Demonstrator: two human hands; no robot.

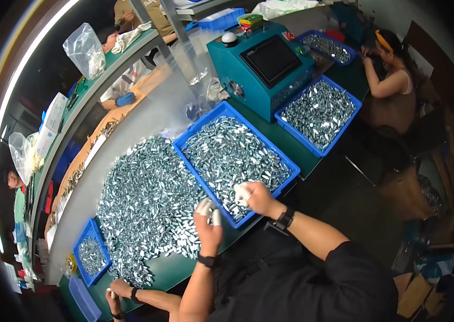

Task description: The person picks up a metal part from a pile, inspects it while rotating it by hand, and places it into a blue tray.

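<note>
A deep blue plastic tray (290, 177) full of small shiny silver metal pieces stands in front of me. My right hand (259, 199), in white finger covers, is above the tray's near end with its fingers curled together; what they hold, if anything, is hidden. Beside the tray's near left edge, my left hand (209, 229) has its white-covered fingers stretched out and apart, with nothing visible in them. A large loose heap of the same metal pieces (146, 198) spreads over the green table to the left of the tray.
A teal machine (227, 70) with a dark screen stands behind the tray. Another filled blue tray (318, 112) is at right, a smaller one (90, 252) at lower left. A co-worker's hands (121, 290) are near that one; another person (393, 80) sits at far right.
</note>
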